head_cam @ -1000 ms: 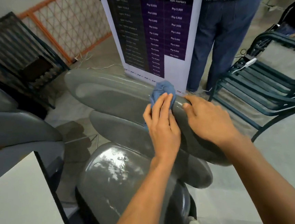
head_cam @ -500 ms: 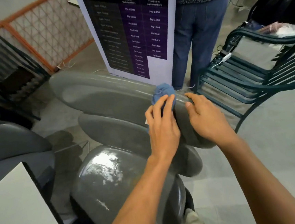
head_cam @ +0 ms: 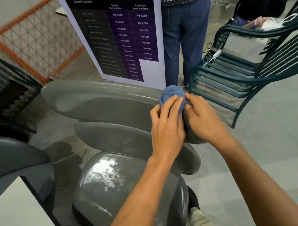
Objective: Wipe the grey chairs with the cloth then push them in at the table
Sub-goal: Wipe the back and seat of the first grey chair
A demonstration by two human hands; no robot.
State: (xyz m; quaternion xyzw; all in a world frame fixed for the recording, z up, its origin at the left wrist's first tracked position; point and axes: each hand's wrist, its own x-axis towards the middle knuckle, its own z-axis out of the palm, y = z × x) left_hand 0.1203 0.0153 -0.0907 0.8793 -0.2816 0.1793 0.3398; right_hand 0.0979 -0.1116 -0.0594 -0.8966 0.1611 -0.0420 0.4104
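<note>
A grey plastic chair (head_cam: pixel 114 184) with a glossy seat stands right in front of me, its top backrest slat (head_cam: pixel 97 106) running from left to centre. A bunched blue cloth (head_cam: pixel 171 94) sits on the right end of that slat. My left hand (head_cam: pixel 166 129) presses the cloth from the near side, fingers over it. My right hand (head_cam: pixel 204 118) grips the slat's right end, its fingertips touching the cloth. A second grey chair (head_cam: pixel 9 157) is at the left edge. The white table (head_cam: pixel 19 223) fills the lower left corner.
A dark green slatted metal chair (head_cam: pixel 240 72) stands to the right with a white charger on its seat and bags behind. A person in blue jeans (head_cam: pixel 186 37) stands beyond the grey chair beside a tall printed banner (head_cam: pixel 119 34). An orange mesh gate (head_cam: pixel 35 39) leans at the back left.
The cloth and my left hand have slid right along the top slat to its end. My right hand has closed in until its fingertips meet the cloth.
</note>
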